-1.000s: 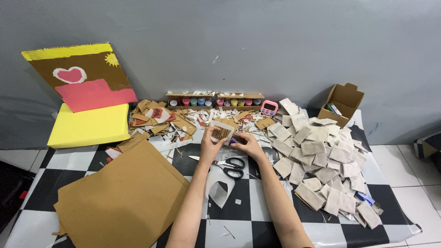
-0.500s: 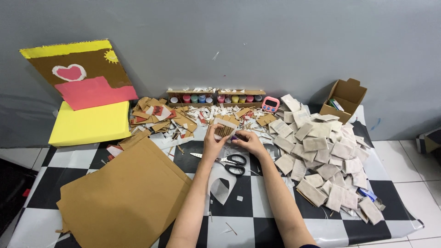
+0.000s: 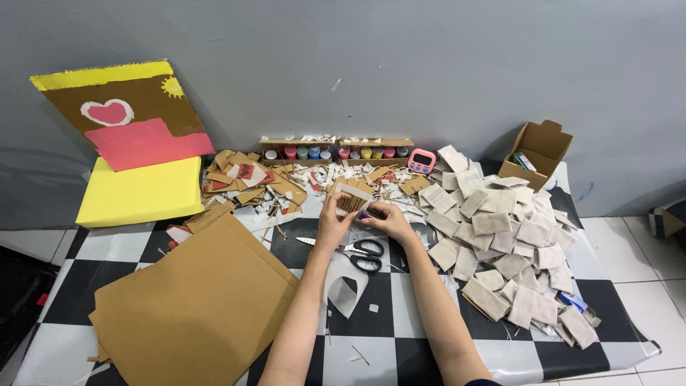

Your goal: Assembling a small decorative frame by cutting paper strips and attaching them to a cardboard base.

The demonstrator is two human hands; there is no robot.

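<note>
Your left hand grips a small cardboard piece by its lower left edge, holding it raised above the surface. Your right hand is closed on a small purple object, pressed against the lower right edge of the same piece; what kind of object it is cannot be told. The two hands sit just beside each other, fingertips nearly meeting under the piece.

Directly below the hands, black-handled scissors lie flat on the checkered surface, blades pointing to your left. Nearer to you, a curled white paper scrap rests beside your left forearm.

To the right of the hands, a heap of pale cardboard squares spreads across the surface. To the left, large brown cardboard sheets lie stacked. Beyond the hands, scattered brown and white offcuts cover the surface up to a row of small paint pots along the wall, with a pink timer at its right end. An open cardboard box stands far right; a yellow board lies far left.
</note>
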